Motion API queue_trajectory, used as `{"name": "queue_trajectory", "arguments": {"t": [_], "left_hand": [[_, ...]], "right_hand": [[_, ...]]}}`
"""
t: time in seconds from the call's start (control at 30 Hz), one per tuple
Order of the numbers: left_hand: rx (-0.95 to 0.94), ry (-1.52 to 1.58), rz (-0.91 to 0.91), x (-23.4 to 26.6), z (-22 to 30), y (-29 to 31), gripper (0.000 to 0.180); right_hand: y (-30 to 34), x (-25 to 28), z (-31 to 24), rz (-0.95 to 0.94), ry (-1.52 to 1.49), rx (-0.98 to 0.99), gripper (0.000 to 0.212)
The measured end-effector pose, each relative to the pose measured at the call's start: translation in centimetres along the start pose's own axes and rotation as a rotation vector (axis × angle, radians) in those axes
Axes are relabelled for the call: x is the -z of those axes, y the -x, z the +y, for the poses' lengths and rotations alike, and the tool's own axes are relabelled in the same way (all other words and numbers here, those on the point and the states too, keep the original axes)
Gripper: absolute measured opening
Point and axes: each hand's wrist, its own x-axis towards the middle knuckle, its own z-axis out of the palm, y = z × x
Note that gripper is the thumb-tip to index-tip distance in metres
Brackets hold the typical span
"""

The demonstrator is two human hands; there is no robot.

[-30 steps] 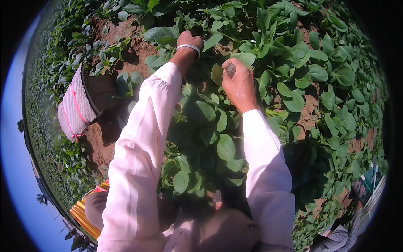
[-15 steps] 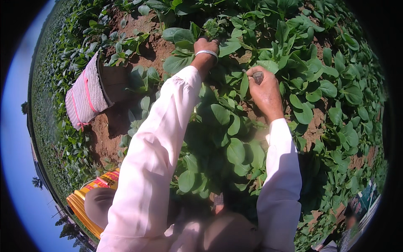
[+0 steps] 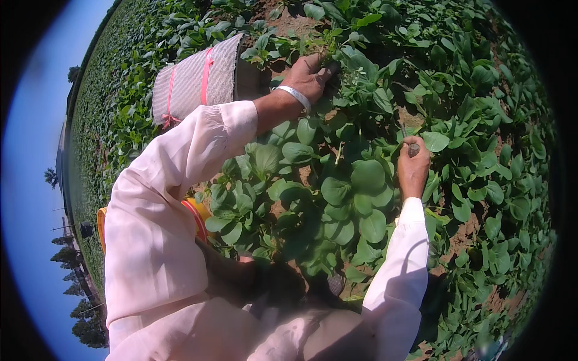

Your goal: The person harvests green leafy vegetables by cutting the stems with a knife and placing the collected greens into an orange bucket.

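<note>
My left hand (image 3: 308,79), with a pale band at the wrist, is closed among the leaves at the upper middle. Thin leafy sprigs (image 3: 322,47) stick out past its curled fingers, and its fingertips are partly hidden. Lower and to the right, my right hand (image 3: 414,169) is wrapped round a small hand tool (image 3: 413,149) with a dark, round handle end. A thin metal part of it shows above the fist; its tip is lost in the foliage. Broad-leaved green plants (image 3: 352,189) grow between and below both hands.
A pale striped woven container (image 3: 195,78) with pink bands lies on its side, left of my left hand. Something yellow and red (image 3: 195,213) is partly hidden behind my left sleeve. Dense crop rows (image 3: 481,192) spread to the right, with bare soil (image 3: 462,240) between plants.
The view has shifted left, so the woven container sits nearer my left arm. My left arm is now more bent, and my hands are farther apart. The tool stays in my right hand.
</note>
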Motion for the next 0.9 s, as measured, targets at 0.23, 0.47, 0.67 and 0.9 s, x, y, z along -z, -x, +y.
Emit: {"name": "queue_trajectory", "arguments": {"t": [0.23, 0.47, 0.67, 0.9], "left_hand": [[-0.13, -0.478, 0.563, 24.8, 10.6, 21.1, 0.02], [0.01, -0.455, 1.019, 32.3, 13.8, 42.6, 0.016], [0.503, -0.275, 1.096, 31.6, 7.4, 54.9, 0.022], [0.952, -0.522, 0.18, 27.6, 10.1, 56.3, 0.059]], "right_hand": [[-3.1, 1.5, 3.0, -0.026, 0.071, 0.11, 0.011], [-3.1, 1.4, 2.5, -0.159, 0.1, 0.091, 0.013], [0.1, 5.3, -5.5, -0.198, 0.226, -0.052, 0.009], [5.9, 9.7, -18.1, -0.269, 0.263, -0.08, 0.009]]}}
